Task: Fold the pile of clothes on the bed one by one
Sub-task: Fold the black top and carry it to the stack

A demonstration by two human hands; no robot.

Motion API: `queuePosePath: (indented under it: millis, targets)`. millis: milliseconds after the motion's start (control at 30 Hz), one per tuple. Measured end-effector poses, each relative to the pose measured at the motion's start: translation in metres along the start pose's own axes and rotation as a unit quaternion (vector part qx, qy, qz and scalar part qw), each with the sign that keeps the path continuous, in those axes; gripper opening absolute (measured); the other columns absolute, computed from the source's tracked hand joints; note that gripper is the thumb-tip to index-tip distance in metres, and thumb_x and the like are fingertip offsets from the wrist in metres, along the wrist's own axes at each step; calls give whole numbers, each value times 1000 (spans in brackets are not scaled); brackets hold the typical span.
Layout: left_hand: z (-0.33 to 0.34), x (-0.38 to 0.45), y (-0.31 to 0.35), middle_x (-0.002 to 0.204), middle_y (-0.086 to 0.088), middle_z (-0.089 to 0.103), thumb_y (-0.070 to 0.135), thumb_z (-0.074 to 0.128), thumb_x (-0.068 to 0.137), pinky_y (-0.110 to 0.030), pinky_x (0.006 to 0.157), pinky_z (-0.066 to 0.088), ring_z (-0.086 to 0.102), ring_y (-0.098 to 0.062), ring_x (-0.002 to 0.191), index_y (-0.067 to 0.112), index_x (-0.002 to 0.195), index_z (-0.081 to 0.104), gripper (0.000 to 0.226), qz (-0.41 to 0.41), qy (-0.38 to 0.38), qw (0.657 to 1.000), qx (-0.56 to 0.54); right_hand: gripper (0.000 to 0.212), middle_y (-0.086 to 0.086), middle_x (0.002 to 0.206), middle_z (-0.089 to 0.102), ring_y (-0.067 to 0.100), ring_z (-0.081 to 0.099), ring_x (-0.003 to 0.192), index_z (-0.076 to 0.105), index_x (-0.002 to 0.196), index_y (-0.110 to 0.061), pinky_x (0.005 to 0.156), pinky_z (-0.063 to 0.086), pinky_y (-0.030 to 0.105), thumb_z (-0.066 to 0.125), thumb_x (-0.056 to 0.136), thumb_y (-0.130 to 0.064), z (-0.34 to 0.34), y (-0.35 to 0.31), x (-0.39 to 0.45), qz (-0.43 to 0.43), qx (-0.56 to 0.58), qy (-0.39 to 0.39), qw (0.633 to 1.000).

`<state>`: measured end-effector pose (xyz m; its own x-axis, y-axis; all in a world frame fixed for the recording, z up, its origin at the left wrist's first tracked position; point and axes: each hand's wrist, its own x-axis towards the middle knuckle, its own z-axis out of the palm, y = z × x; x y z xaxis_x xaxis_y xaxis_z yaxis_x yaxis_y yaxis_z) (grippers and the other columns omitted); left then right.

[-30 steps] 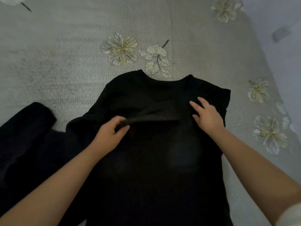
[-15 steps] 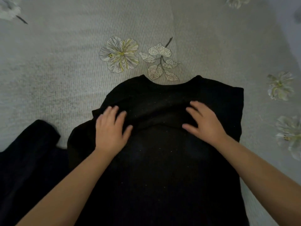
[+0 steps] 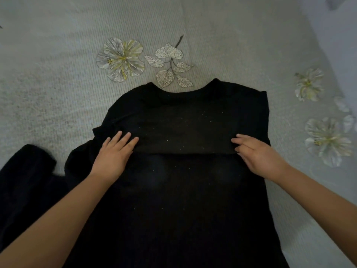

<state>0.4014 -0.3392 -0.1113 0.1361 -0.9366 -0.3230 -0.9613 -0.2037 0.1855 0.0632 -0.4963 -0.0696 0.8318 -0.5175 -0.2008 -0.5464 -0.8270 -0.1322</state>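
Black sweater lies flat on bed; left hand presses open-palmed, right hand pinches the folded-over sleeve edge; smooth both outward before next fold.

Both hands slid apart flattening sleeve fold; right seemingly pinching

No words, labels, brand marks or numbers can be read anywhere in the view. The black garment shows only plain dark fabric with tiny pale specks. The bedspread beyond its neckline carries printed flowers and leaves, with no lettering.
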Motion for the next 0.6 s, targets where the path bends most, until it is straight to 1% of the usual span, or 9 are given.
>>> queuePosePath:
  millis: [67,100,200,267,333,400,467,533,600]
  targets:
    - [-5,-10,4,145,-13,37,16,53,92,-56,107,19,24,-38,137,14,138,39,49,33,-17,999,28,21,18,99,69,36,66,95,72,78,-3,79,49,50,82,61,-6,7,0,-10,-1,-33,-37,999]
    - [-4,-16,8,152,-8,23,23,44,96,-55,110,13,11,-34,141,20,143,28,50,26,-58,997,53,20,16,106,68,35,64,100,73,87,-6,79,48,53,74,73,-20,16,0,-14,14,-63,-69,995]
    - [-1,-28,23,155,3,-16,44,19,98,-56,111,-3,-21,-29,140,39,145,-4,52,-46,-189,976,95,68,14,129,56,35,52,118,62,119,-15,83,42,59,16,92,-57,36,-3,-24,101,-59,-205,972]
    - [3,-27,34,153,2,-23,55,19,94,-61,108,-2,-26,-30,138,43,143,-10,58,-62,-211,972,83,94,7,151,19,26,17,136,26,142,-25,101,23,60,-19,75,-73,42,-6,-23,143,-27,-233,962]
    - [4,-25,39,152,2,-25,59,23,92,-63,107,-1,-27,-30,137,43,143,-10,63,-77,-220,969,76,99,-6,145,-24,17,-17,137,-14,136,-34,112,1,52,-36,50,-78,43,-9,-22,187,10,-242,952]
    - [0,-28,38,154,2,-18,56,25,93,-59,109,0,-21,-27,140,40,144,-4,61,-79,-191,978,43,82,-9,148,-26,19,-19,140,-13,140,-38,112,-3,50,-16,68,-78,39,-12,-22,196,13,-238,951]
    - [-5,-41,32,155,-8,10,48,28,94,-55,110,12,5,-29,143,28,146,18,57,-76,-69,995,-13,63,-4,154,-17,21,-15,142,-1,146,-34,113,0,50,14,91,-61,36,-19,-21,211,10,-235,949]
    - [1,-65,21,138,-21,44,39,34,88,-56,99,33,38,-39,129,14,135,43,54,-122,85,988,-48,64,5,156,-1,28,-3,143,15,146,-27,112,6,52,19,91,-59,36,-31,-21,231,30,-184,955]
    - [11,-94,8,130,-29,48,33,40,88,-56,95,38,43,-47,120,8,133,43,52,-239,164,952,-103,72,17,149,27,38,20,138,38,139,-14,106,19,58,18,84,-56,38,-48,-21,221,58,-131,965]
